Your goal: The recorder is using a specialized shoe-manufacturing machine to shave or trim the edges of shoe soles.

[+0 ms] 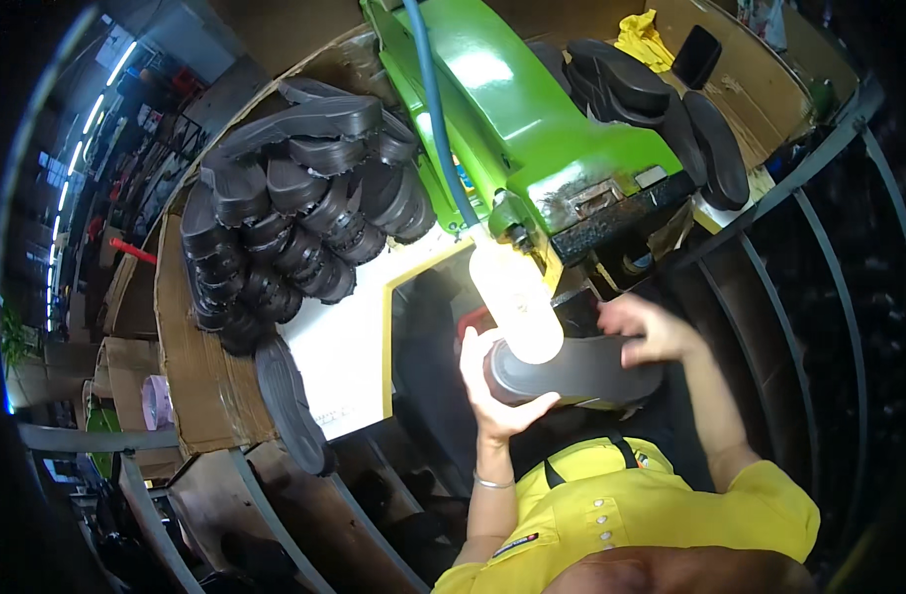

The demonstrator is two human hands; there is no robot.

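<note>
Green-painted metal makes up the largest thing in view, a machine [512, 109] that stretches from the top edge down to the middle, with a blue hose [435, 109] run along its left side. A bright lamp [517, 297] is hung at its lower end, and the glare hides part of what lies beneath. A cardboard tray [190, 386] is seen to the left of the machine; it is filled with a heap of black rubber soles [294, 218], stacked on edge and overlapping, and one more sole [289, 406] is laid over its near rim. A second, smaller group of soles [661, 109] is set on the brown worktop [750, 69] right of the machine, with a yellow rag [643, 38] just behind them. A white board [349, 346] with a yellow edge is placed between the tray and the machine.

A single dark sole [572, 371] is held directly under the lamp, just below the machine's working end. Its left end is wrapped by the left hand [497, 391], fingers and thumb curled around it from below. Its right end is clamped by the right hand [646, 332], fingers pressed down over the upper edge. A thin metal bangle [492, 482] is worn on the left wrist, and a yellow shirt [631, 515] is seen at the lower edge.
</note>
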